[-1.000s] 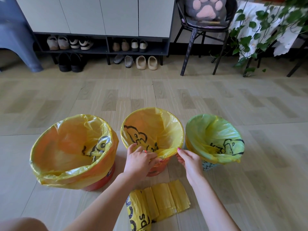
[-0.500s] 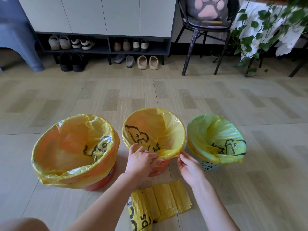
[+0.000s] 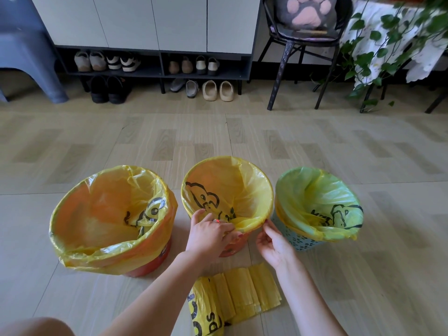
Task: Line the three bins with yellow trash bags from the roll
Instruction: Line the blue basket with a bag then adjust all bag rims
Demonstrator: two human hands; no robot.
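Note:
Three bins stand in a row on the floor, each with a yellow bag folded over its rim: a large orange bin (image 3: 155,263) at left, a smaller orange bin (image 3: 232,248) in the middle, a teal perforated basket (image 3: 303,243) at right. My left hand (image 3: 211,235) pinches the middle bin's bag (image 3: 242,187) where it folds over the near rim. My right hand (image 3: 274,246) hangs beside that rim's right side, fingers relaxed, one fingertip touching the bag's hem. The flattened strip of spare yellow bags (image 3: 242,294) lies on the floor under my wrists.
A shoe cabinet (image 3: 157,23) with several pairs of shoes lines the back wall. A black chair (image 3: 300,44) with a paw cushion stands at back right beside a trailing plant (image 3: 378,52). A blue stool (image 3: 21,49) stands at back left.
My right hand has dropped slightly lower and nearer to me beside the middle bin's rim. My left hand stays on the bag's near edge.

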